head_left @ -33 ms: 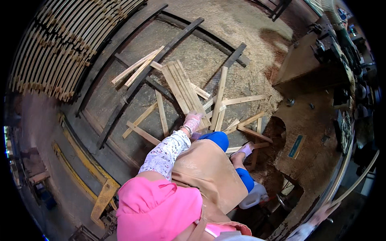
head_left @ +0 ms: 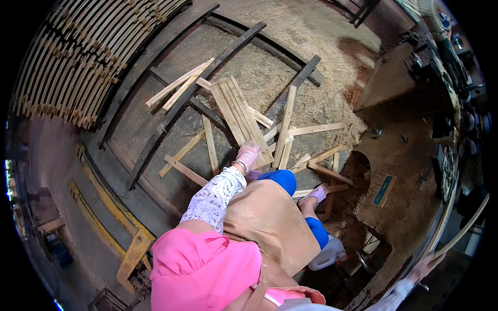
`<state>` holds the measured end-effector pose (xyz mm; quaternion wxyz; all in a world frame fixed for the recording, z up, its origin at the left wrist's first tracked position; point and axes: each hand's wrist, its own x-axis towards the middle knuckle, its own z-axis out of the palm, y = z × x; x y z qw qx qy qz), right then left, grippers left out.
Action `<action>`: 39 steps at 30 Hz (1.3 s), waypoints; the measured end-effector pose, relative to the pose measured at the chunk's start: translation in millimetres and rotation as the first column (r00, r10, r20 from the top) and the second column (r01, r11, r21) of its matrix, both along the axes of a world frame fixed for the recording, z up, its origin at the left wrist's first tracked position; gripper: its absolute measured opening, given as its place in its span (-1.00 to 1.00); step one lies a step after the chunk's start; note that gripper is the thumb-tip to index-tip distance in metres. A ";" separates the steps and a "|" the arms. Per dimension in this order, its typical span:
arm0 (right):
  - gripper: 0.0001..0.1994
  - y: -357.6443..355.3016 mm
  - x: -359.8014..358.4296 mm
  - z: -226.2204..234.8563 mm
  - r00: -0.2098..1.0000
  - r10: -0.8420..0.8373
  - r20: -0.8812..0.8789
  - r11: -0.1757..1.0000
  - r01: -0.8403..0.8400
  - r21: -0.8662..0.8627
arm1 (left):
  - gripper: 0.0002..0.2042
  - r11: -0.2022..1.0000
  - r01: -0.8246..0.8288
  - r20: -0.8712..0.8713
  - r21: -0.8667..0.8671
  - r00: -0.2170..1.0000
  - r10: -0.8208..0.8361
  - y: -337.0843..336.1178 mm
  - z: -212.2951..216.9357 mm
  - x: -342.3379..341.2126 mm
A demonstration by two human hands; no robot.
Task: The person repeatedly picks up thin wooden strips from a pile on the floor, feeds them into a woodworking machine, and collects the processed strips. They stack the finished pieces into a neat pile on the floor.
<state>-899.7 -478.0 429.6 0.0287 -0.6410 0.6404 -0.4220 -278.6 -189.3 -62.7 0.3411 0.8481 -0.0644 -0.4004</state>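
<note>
My left hand [head_left: 248, 155], in a pale pink glove, is closed around the near end of a stack of flat wooden slats [head_left: 236, 114]. The stack slants away over loose pieces and a dark metal frame [head_left: 199, 72] on the floor. A floral sleeve [head_left: 215, 197] covers the left forearm. Far out at the lower right rim, my right hand [head_left: 421, 268] looks small and bent by the lens. It is closed on a thin pale wooden strip [head_left: 463, 228] that reaches up and right past the machine table's edge. Its separate fingers are hard to make out.
Several loose slats [head_left: 316, 128] lie crossed near my feet. Stacked curved wooden pieces [head_left: 78, 62] stand at the far left. A yellow metal frame [head_left: 111, 207] is at left. To the right is a brown machine table [head_left: 399, 155]; a whitish plastic jug [head_left: 328, 255] sits beside my leg.
</note>
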 end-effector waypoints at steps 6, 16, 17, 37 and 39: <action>-0.46 -46.3 14.6 0.2 0.971 0.063 -0.230 0.994 -0.040 0.103 | -0.44 0.992 -0.122 -0.003 -0.029 0.992 0.122 28.4 -68.0 30.7; -0.41 177.0 21.7 -4.6 0.923 -0.226 -0.313 0.810 0.356 0.466 | -0.33 0.771 -0.629 -0.236 -0.100 0.767 0.596 29.9 -171.1 63.0; -0.40 162.5 21.1 -4.3 0.929 -0.191 -0.316 0.801 0.334 0.497 | -0.42 0.724 -0.672 -0.208 -0.154 0.738 0.642 47.1 -200.7 59.1; -0.26 64.9 236.2 -14.9 0.643 0.695 -0.320 0.694 -0.485 0.532 | -0.54 0.480 -0.589 -0.474 -0.650 0.808 0.350 -198.0 294.2 -95.5; -0.24 104.1 268.8 -19.8 0.627 0.714 -0.312 0.689 -0.547 0.477 | -0.48 0.549 -0.429 -0.498 -0.717 0.867 0.027 -210.7 355.9 -170.0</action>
